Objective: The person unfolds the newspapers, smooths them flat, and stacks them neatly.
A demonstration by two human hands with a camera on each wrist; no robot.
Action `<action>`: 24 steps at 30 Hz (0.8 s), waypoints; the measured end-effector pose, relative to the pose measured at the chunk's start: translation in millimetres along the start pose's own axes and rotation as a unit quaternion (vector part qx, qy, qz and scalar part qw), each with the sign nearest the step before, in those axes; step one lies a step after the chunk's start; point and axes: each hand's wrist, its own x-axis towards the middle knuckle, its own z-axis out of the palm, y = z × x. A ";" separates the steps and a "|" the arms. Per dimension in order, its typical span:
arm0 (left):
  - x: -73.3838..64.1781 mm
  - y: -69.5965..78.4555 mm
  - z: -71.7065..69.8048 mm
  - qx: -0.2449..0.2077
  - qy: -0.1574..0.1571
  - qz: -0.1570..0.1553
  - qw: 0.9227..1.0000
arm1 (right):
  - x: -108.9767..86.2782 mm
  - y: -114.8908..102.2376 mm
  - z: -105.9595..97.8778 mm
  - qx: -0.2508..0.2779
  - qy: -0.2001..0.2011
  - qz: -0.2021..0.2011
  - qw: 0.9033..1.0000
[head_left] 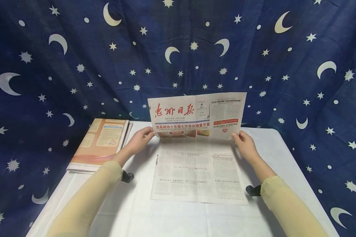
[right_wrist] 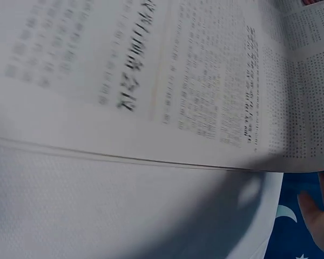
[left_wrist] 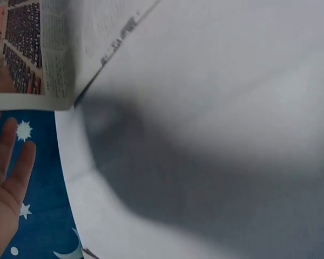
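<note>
A newspaper [head_left: 181, 168] with a red masthead spreads across the middle of the table in the head view. Its lower half lies toward the person, while the upper half is raised and tilts up at a crease. At the raised part's left edge, my left hand [head_left: 143, 138] pinches the paper near the fold. My right hand [head_left: 245, 145] holds the opposite edge, thumb in front of the sheet. In the left wrist view, fingers [left_wrist: 22, 170] show beside the paper's photo page. The right wrist view shows printed columns, with the right hand [right_wrist: 321, 218] partly visible at the edge.
To the left, a stack of orange-covered printed papers [head_left: 102, 138] lies at the table's edge. The table wears a white cloth [head_left: 273, 151]. Behind it hangs a dark blue curtain [head_left: 154, 46] with moons and stars.
</note>
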 end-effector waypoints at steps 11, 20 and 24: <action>8.6 5.6 14.2 -0.160 0.022 -0.043 0.986 | -0.4 -5.2 -6.4 0.004 -0.001 -0.026 1.000; 4.3 -1.0 34.7 -0.146 -0.013 -0.100 0.984 | -3.4 -2.1 -5.7 -0.017 0.003 0.001 1.000; 1.4 -5.3 46.5 -0.062 -0.040 -0.128 0.989 | -6.1 1.1 -5.6 -0.009 -0.003 0.014 1.000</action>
